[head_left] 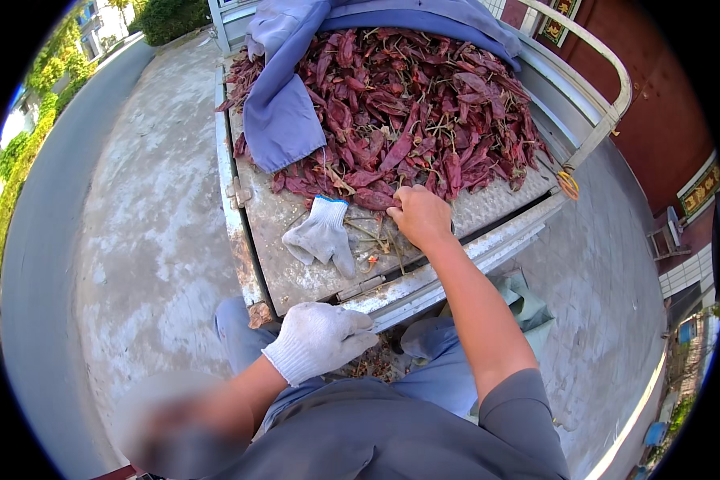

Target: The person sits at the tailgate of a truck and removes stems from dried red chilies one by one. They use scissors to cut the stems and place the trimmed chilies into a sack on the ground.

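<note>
A heap of dried red chili peppers lies on the metal bed of a cart. At the near edge of the heap my bare right hand has its fingers closed on a wrinkled dried chili pepper. My left hand wears a white knitted glove and hovers above my lap, just short of the bed's near edge. Its fingers are drawn together, and what they hold, if anything, is hidden. Between my hands and the heap, a second white glove lies on the bed beside several loose stems.
A blue-grey cloth drapes over the heap's left and far sides. White metal rails frame the cart, with an orange tie at the right corner. Pepper scraps lie below, between my legs. A green sack is beside my right leg.
</note>
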`<state>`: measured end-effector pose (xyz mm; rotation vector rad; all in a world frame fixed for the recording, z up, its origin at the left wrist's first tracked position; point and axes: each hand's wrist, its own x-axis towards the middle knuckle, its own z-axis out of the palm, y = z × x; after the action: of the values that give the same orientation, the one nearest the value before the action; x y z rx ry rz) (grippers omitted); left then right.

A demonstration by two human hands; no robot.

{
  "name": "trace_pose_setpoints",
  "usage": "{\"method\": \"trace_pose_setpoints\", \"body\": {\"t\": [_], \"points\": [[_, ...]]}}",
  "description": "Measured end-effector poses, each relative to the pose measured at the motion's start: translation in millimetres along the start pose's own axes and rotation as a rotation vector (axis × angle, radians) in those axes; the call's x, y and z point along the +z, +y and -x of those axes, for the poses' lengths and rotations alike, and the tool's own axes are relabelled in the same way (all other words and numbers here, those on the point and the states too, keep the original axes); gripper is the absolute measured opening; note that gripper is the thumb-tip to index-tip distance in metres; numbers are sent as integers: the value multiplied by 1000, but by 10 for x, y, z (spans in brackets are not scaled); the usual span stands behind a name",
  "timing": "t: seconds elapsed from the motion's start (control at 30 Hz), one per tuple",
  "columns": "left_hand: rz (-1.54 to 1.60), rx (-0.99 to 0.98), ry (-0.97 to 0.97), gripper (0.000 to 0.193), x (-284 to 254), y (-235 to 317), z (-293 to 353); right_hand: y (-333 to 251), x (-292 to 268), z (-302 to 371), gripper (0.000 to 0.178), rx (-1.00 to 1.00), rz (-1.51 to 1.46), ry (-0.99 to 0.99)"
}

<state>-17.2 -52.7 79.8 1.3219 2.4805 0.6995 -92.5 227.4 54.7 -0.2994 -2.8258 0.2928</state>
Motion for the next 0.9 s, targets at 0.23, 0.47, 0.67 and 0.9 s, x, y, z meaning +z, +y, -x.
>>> {"method": "trace_pose_setpoints", "body": {"t": [0.23,0.47,0.67,0.9], "points": [[-3,-29,351,29,-184,-172,-50,174,-395,391,15,-90,-54,101],[-346,203,567,35,-516,-22,-487,-1,-849,994,18,-347,-108,117],[-584,86,92,20,-345,-43,-401,-40,-974,1265,19,-451,-39,-12],[-425,273,43,18,-312,95,-268,-462,-1006,1323,36,-616,-112,-188]]}}
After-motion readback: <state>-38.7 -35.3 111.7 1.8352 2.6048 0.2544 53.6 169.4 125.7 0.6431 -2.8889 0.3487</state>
